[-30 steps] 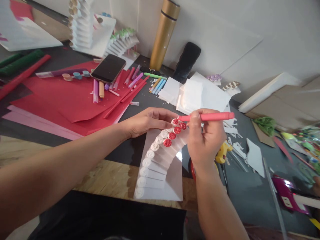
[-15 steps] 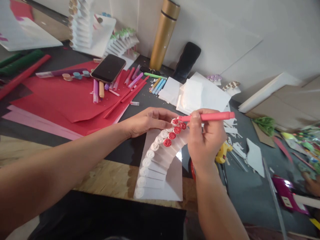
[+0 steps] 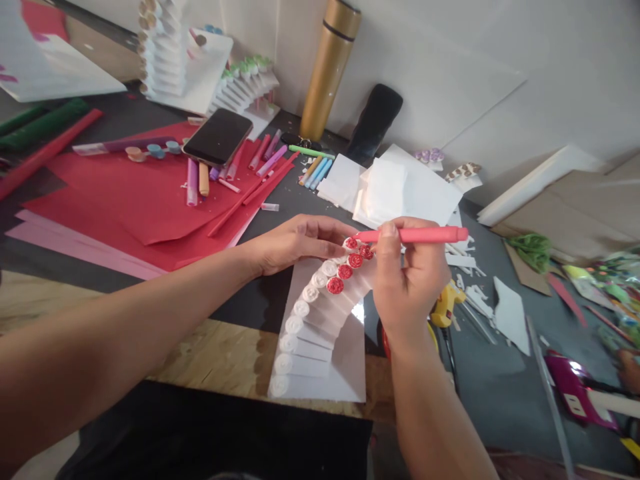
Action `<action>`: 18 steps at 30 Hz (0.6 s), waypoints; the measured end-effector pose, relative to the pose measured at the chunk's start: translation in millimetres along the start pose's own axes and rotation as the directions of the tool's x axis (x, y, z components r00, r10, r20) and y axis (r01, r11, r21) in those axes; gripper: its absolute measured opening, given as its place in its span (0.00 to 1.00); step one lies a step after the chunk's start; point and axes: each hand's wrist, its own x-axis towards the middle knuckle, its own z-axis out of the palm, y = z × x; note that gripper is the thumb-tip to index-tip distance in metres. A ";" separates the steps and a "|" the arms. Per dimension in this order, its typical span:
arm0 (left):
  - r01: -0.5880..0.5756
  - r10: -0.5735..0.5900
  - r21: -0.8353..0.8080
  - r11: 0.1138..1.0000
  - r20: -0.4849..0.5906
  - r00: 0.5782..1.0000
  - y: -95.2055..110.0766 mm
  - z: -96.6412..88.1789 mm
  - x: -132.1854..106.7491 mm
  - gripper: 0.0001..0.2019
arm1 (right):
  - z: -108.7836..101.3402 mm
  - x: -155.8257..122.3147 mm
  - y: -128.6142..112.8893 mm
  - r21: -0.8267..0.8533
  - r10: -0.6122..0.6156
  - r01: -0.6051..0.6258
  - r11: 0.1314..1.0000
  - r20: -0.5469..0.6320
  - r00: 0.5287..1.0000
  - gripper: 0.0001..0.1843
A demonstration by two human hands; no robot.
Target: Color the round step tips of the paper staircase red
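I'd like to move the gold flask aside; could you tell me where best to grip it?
Grip the middle of the gold flask from the front: it is a smooth cylinder standing on end, with the wall close behind.

head: worn on person's head | faces forward-down | close over hands, cluttered desk beyond

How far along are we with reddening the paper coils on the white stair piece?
Done: about five rolled paper coils at the top of the white curved paper staircase are red. In hand: the right hand holds the pink-red marker pen with its tip at the topmost coil, while the left hand steadies the top. Left: roughly eight white coils down the curve are uncoloured.
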 end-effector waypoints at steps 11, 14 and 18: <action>-0.010 0.010 0.019 1.000 -0.003 1.000 -0.7 0.2 0.8 0.18 | -0.4 1.2 -1.1 -0.009 -0.008 0.007 1.000 -0.025 1.000 0.04; -0.009 0.009 0.011 1.000 -0.004 1.000 -1.0 0.2 0.5 0.17 | 0.1 0.9 0.2 0.011 -0.004 0.004 1.000 -0.003 1.000 0.05; -0.006 0.006 0.001 1.000 0.001 1.000 -1.2 -0.7 0.2 0.17 | 0.5 0.3 1.1 0.008 -0.001 0.001 1.000 0.011 1.000 0.05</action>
